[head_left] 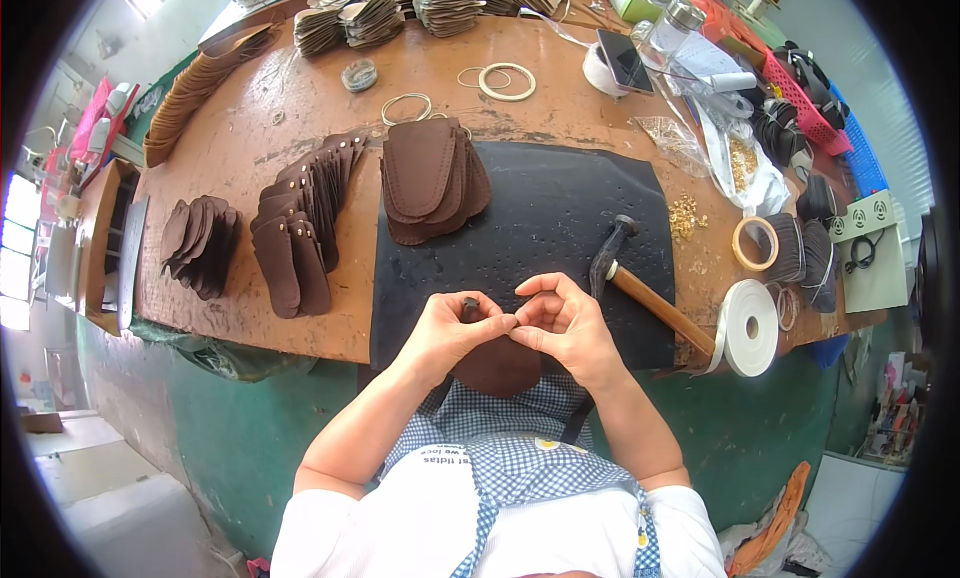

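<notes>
My two hands meet in front of me, over the near edge of a black mat [540, 203]. My left hand [455, 328] is closed, and the end of a small dark rod-like piece [470, 306] shows among its fingers. Its thumb touches the fingertips of my right hand [568, 328], which is curled in a pinch; what lies in that pinch is too small to make out. Below both hands hangs a rounded brown leather piece [500, 366], its upper part hidden. Right of my right hand lies a hammer [660, 310] with a wooden handle.
Stitch-holed brown leather pieces [428, 173] are stacked on the mat. Leather strips with studs [295, 228] and more brown pieces [200, 243] lie leftward. Rightward are gold-coloured fittings [686, 218], a white tape roll [750, 328] and a phone [625, 62].
</notes>
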Demonstrator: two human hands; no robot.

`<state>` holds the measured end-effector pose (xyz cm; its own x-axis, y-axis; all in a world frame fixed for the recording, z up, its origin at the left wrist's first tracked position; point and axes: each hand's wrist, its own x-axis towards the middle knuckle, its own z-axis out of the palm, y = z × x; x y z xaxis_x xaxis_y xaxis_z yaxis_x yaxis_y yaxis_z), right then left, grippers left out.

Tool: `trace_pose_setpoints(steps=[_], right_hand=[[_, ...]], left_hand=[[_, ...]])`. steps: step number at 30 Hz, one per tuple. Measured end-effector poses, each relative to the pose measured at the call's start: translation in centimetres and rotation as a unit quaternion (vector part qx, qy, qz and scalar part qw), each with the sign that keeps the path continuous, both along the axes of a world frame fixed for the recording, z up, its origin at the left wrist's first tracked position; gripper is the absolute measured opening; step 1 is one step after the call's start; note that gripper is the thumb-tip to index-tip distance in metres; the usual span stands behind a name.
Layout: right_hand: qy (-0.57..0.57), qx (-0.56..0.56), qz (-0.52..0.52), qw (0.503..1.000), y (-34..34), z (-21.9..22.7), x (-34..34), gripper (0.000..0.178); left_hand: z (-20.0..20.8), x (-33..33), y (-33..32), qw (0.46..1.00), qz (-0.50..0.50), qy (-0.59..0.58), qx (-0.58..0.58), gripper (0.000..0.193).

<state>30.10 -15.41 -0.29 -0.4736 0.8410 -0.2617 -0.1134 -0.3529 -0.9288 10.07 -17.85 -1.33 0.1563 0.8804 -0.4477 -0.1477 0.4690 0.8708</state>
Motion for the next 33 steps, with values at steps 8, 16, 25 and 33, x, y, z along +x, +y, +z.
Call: trace_pose_setpoints(steps=[8,16,25,33], right_hand=[[0.017,-0.014,-0.029,0.999,0.0,-0.5,-0.1,0.043],[0.009,-0.024,-0.031,0.999,0.0,-0.7,-0.2,0.043],[0.059,-0.061,-0.064,0.994,-0.1,-1.4,-0.3,0.041],[0.009,-0.002,-0.067,0.998,-0.8,-0.7,-0.8,0.041]], left_hand=[[0.2,-0.1,0.0,1.000,0.013,-0.014,-0.019,0.012],[0.0,0.1,-0.2,1.000,0.026,0.009,-0.013,0.013],[0.6,0.0,-0.4,1.000,0.023,0.005,0.021,0.014],[0.0,-0.5,-0.2,0.998,0.008,0.053,0.038,0.012]])
